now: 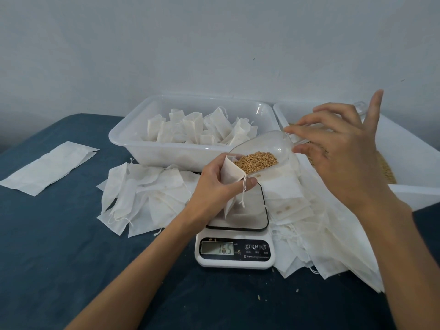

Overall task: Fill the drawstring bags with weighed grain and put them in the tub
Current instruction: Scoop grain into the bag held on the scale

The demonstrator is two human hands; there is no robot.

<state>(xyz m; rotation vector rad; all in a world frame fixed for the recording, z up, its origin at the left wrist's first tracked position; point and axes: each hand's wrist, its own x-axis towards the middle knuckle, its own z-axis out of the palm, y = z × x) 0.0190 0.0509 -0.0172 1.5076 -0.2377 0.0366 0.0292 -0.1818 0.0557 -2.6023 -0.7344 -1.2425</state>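
My left hand grips a white drawstring bag by its open mouth, holding it upright on the steel plate of a small kitchen scale that reads 15.5. My right hand pinches the handle of a clear plastic scoop, little finger raised. The scoop tilts down to the left, its lip at the bag's mouth, with brown grain lying in it. Behind the scale stands a translucent white tub holding several filled bags.
A second white tub with loose grain stands at the right, behind my right hand. Empty bags lie heaped left of the scale and right of it. A flat stack of bags lies far left on the blue cloth.
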